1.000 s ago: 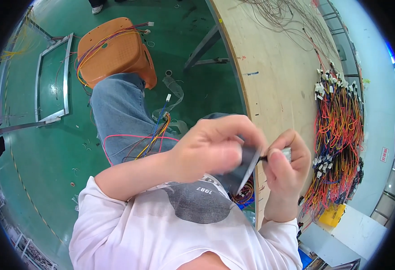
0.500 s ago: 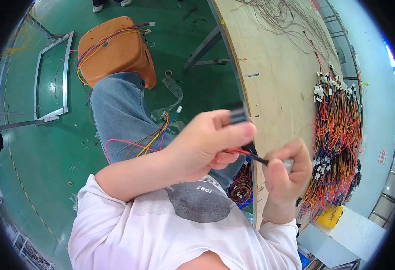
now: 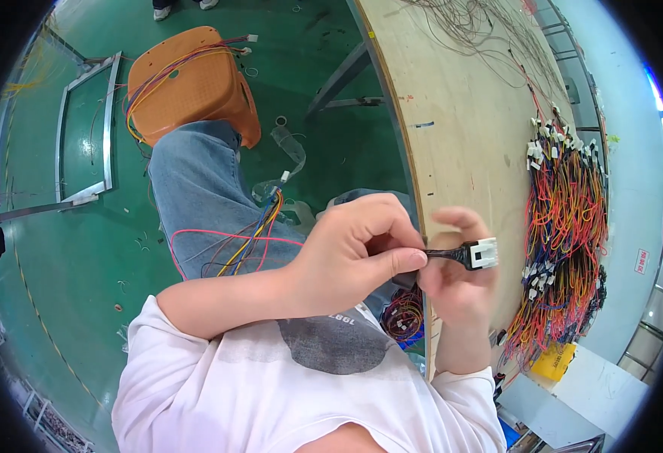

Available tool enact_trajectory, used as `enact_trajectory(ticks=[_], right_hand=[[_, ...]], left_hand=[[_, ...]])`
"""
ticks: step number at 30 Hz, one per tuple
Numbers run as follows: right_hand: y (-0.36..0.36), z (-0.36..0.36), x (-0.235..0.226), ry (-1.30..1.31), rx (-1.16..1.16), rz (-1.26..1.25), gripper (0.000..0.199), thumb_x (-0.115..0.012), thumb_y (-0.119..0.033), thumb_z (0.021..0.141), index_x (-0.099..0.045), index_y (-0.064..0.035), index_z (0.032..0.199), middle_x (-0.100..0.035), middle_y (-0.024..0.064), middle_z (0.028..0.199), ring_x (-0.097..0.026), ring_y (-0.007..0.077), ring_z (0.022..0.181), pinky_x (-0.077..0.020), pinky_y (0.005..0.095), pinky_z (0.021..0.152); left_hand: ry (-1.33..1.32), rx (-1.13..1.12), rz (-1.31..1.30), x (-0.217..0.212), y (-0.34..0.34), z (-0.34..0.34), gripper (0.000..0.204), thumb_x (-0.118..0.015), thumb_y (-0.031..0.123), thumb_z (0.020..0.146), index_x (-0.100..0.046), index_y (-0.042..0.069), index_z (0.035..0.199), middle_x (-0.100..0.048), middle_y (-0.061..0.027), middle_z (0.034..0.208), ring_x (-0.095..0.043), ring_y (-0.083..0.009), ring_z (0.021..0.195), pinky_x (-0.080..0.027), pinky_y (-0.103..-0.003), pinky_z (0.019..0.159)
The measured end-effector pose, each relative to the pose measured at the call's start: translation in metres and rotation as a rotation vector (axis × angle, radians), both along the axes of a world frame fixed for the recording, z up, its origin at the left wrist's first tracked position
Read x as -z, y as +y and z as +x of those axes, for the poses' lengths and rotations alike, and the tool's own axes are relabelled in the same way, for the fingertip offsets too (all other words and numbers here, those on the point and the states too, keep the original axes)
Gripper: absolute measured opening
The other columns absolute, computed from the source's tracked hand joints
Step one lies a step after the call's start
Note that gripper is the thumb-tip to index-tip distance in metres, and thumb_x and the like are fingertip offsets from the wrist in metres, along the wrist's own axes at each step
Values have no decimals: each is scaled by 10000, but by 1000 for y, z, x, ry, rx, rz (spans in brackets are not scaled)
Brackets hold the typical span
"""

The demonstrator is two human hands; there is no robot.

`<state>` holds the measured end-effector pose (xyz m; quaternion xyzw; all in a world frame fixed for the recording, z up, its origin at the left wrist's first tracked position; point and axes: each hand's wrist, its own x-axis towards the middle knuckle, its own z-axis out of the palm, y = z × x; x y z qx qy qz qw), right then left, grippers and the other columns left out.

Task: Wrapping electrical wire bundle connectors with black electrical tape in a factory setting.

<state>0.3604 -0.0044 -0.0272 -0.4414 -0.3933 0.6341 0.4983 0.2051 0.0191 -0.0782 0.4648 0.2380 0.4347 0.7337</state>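
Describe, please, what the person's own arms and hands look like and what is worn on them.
Both forearms are bare, and neither the left hand nor the right hand wears a glove, ring or watch that I can see. Short white T-shirt sleeves end near the elbows; the shirt has a dark grey print on its chest.

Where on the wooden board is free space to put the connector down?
The wooden board is bare in its middle, between its left edge and the pile of coloured wire harnesses on its right side. The far end is crowded with thin loose wires.
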Motion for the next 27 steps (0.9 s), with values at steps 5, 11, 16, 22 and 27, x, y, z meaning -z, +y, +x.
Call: enact_trajectory(ticks=[5, 11, 16, 22, 27], right_hand=[[3, -2, 9, -423, 82, 256, 156, -662, 38, 670, -568, 10, 792, -568, 72, 711, -533, 138, 647, -414, 239, 594], [3, -5, 11, -421, 49, 322, 137, -664, 46, 654, -562, -2, 731, -556, 71, 693, -524, 165, 658, -403, 281, 619], [1, -8, 7, -422, 118, 443, 143, -608, 94, 628, -522, -17, 657, -521, 67, 634, -427, 141, 555, -300, 266, 519], [-1, -10, 0, -347, 176, 310, 111, -627, 46, 650, -536, -13, 671, -530, 53, 602, -438, 127, 552, -307, 264, 523], [1, -13, 1, -440, 140, 445, 122, -632, 43, 647, -526, -16, 664, -528, 57, 619, -449, 127, 550, -312, 256, 522]], left_hand=[[241, -23, 34, -6, -5, -4, 450, -710, 79, 667, -451, 34, 1032, -448, -24, 689, -448, -89, 575, -361, -215, 489], [-463, 452, -800, -2, 2, -2, 520, -639, 198, 765, -366, 67, 1188, -487, -19, 838, -378, -49, 532, -275, -177, 417], [-441, 193, -800, -6, 9, -13, 389, -559, 311, 816, -473, 22, 1061, -513, -36, 811, -380, -49, 526, -271, -175, 408], [-151, 61, 408, 12, 8, -22, 397, -701, 323, 693, -568, -4, 874, -488, -53, 812, -407, -70, 603, -307, -189, 497], [299, -31, 160, 2, -3, -3, 642, -716, 40, 665, -355, 72, 1194, -465, -13, 793, -434, -70, 622, -398, -204, 552]])
